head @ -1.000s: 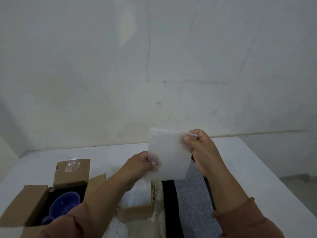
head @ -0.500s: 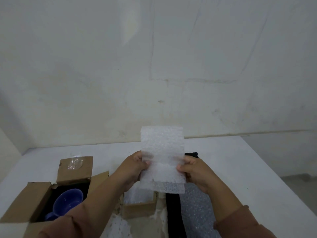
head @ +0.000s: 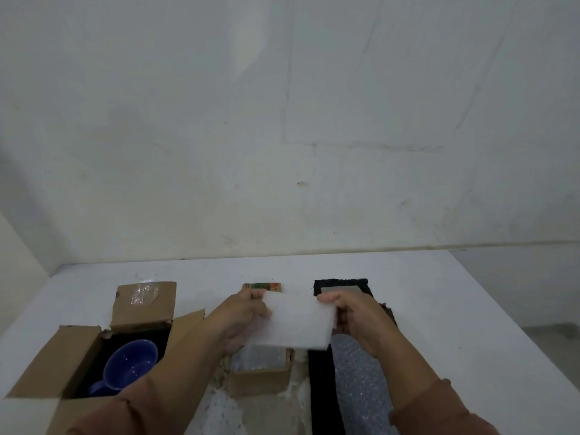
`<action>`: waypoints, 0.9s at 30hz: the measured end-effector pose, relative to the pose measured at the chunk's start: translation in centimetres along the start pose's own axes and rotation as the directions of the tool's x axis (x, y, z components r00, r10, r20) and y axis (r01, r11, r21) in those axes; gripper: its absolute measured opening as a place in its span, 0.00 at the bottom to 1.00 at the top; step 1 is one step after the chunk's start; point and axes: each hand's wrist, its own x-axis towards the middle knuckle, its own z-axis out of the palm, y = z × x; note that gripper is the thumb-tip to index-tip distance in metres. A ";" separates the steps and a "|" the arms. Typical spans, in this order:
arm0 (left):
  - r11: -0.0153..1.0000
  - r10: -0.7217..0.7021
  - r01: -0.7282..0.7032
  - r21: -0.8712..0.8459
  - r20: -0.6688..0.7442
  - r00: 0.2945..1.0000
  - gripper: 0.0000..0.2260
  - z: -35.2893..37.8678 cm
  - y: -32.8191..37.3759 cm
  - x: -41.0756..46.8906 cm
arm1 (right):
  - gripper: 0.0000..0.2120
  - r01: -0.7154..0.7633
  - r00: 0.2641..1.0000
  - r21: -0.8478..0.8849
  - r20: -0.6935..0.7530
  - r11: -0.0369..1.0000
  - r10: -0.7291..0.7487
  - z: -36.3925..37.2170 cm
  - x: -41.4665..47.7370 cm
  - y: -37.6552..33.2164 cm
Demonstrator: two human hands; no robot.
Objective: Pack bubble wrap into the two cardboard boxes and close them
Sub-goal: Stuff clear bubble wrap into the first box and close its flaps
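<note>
Left hand (head: 241, 321) and right hand (head: 357, 318) pinch opposite ends of the bubble wrap sheet (head: 298, 321). Its long axis runs crosswise over the small cardboard box (head: 260, 379), which lies nearer the left hand.

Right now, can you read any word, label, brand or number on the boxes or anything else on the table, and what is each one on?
No text here can be read.
Small cardboard box, far flap: a red and green print, too blurred to read.
Large cardboard box, far flap: only clear tape, no lettering visible.
Bubble wrap sheet and blue mug: no print visible.
</note>
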 end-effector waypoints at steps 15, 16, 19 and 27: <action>0.997 0.034 -0.045 0.067 0.154 0.987 0.20 -1.5 0.0 -0.5 | 0.04 0.098 0.985 -0.499 0.173 0.861 -0.012 2.6 1.3 0.0; 0.997 0.019 -0.030 0.072 0.154 0.988 0.19 -1.8 -0.1 -0.5 | 0.03 0.112 0.984 -0.486 0.175 0.867 -0.028 2.9 1.5 -0.1; 0.989 0.020 -0.034 0.141 0.102 0.995 0.15 -2.3 -0.2 -0.8 | 0.02 0.127 0.985 -0.500 0.163 0.856 -0.050 3.4 1.8 -0.3; 0.952 0.111 -0.055 0.300 -0.175 0.978 0.28 -3.1 -0.5 -1.3 | 0.33 -0.048 0.989 -0.121 0.137 0.992 0.064 3.8 2.9 2.1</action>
